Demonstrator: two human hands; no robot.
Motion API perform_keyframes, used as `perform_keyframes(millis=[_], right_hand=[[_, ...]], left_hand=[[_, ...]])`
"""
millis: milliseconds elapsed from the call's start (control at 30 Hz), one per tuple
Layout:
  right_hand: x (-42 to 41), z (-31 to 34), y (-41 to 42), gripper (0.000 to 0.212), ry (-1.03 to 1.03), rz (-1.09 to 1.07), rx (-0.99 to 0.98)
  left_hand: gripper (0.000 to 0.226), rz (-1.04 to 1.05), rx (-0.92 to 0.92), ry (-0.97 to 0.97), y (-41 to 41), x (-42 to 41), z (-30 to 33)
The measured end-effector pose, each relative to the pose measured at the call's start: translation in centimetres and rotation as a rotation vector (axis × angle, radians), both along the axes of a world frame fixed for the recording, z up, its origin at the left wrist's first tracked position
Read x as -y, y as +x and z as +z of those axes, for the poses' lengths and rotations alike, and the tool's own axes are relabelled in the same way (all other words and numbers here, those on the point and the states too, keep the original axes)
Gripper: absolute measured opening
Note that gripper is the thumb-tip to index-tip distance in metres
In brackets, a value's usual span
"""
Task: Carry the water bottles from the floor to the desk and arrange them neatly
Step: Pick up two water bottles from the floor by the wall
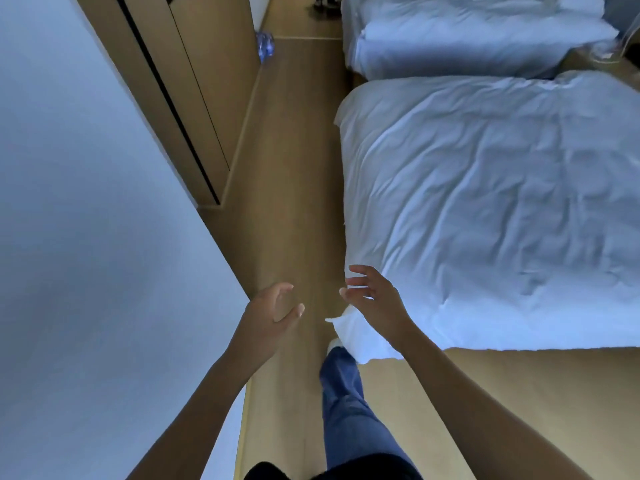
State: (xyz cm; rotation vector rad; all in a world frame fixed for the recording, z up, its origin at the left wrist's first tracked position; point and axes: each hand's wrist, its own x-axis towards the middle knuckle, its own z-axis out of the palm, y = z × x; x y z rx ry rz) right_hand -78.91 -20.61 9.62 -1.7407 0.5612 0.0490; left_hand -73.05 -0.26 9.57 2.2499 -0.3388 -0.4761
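Note:
A pack of water bottles [265,46] in bluish plastic stands on the wooden floor far ahead, beside the wooden cabinet. My left hand [273,311] and my right hand [374,297] are held out in front of me over the floor, fingers loosely spread, holding nothing. Both hands are far from the bottles. No desk is in view.
A narrow strip of wooden floor [294,168] runs between a white wall [86,202] with a wooden cabinet [194,81] on the left and two beds with white bedding [485,209] on the right. My leg in blue trousers [346,403] steps forward.

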Motion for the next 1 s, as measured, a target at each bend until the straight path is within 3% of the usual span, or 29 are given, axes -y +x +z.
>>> perform_keyframes(millis=[367, 633, 1000], right_hand=[[13.4, 2.0, 27.3, 0.042, -0.031, 0.053, 0.032], [18.8, 0.8, 44.2, 0.043, -0.052, 0.096, -0.001], [24.6, 1.4, 74.4, 0.046, -0.047, 0.076, 0.07]], left_hand=[[0.047, 0.044, 0.052, 0.004, 26.0, 12.0, 2.5], [0.046, 0.067, 0.03, 0.006, 42.6, 17.2, 1.5], [0.043, 0.043, 0.059, -0.036, 73.0, 23.6, 3.3]])
